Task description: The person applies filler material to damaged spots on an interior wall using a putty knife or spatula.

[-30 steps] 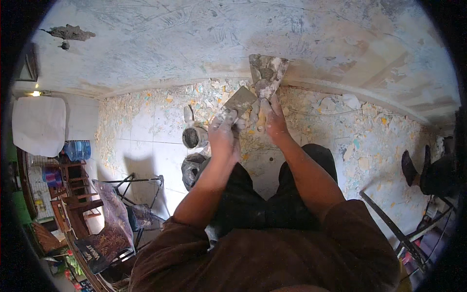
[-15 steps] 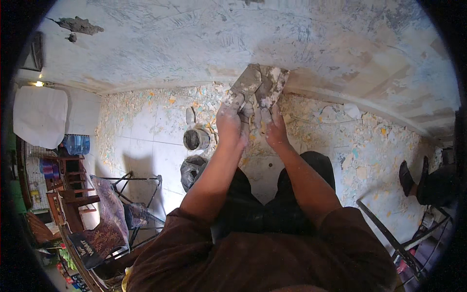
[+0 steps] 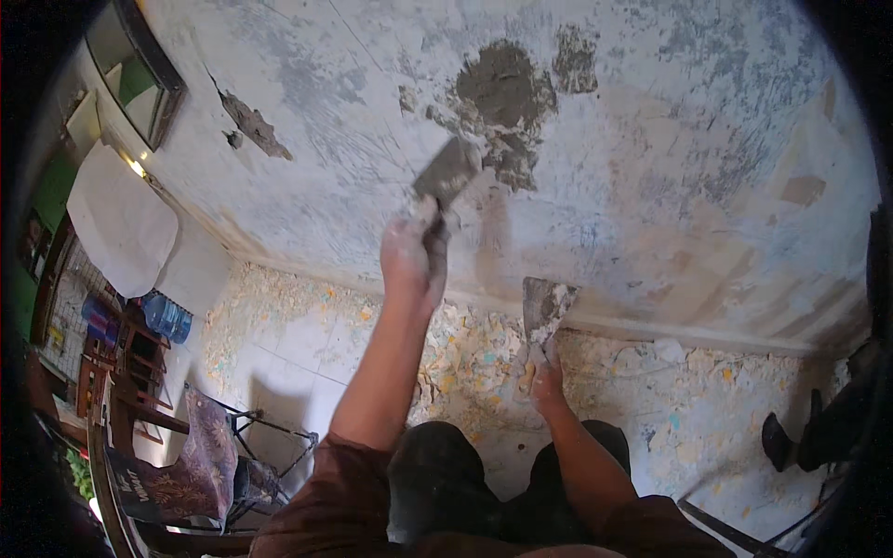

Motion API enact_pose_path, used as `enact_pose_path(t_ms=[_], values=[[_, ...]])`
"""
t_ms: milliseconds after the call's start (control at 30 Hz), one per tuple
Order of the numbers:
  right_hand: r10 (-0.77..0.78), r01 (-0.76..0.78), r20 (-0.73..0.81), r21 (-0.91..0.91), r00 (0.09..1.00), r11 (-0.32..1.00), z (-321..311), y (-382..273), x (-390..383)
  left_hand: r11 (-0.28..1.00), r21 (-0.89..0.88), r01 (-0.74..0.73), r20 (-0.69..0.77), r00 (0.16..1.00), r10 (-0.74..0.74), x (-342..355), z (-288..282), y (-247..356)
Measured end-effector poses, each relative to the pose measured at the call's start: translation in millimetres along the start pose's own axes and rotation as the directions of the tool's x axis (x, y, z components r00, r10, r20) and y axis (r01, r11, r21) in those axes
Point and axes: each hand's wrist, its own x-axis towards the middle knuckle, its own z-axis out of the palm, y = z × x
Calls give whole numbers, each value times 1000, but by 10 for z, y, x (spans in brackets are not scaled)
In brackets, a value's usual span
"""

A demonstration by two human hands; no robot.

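My left hand is raised to the wall, closed round a putty knife with a wide grey blade. The blade is close to the lower edge of a damp grey plaster patch; whether it touches the wall I cannot tell. Lower down and to the right, my right hand grips a second putty knife. Pale and grey plaster is smeared over that blade, which points up in front of the foot of the wall. Both hands are dusted with white.
Peeled paint flakes litter the floor along the scuffed wall. To the left are a cloth-draped folding chair, a blue water jug and a dark-framed panel. A person's dark shoe shows at the right.
The two putty knives were together low by the wall; now they are apart. My left hand has gone up the wall, my right has stayed low. The view has tilted up, showing the plaster patch.
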Motion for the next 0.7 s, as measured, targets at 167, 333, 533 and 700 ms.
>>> enact_pose_path(t_ms=[167,333,533,700], values=[[-20,-3,160,147,987,989,207,-234,-49,792,453,-410,163,911,379,572,361,305],[16,-53,176,207,984,977,28,-174,50,-236,415,-879,814,243,528,828,488,246],[15,-48,163,202,986,978,55,-162,65,-508,326,-797,917,136,374,983,403,96],[23,-67,130,344,991,937,66,-188,41,-680,286,-675,957,168,236,1126,95,-68]])
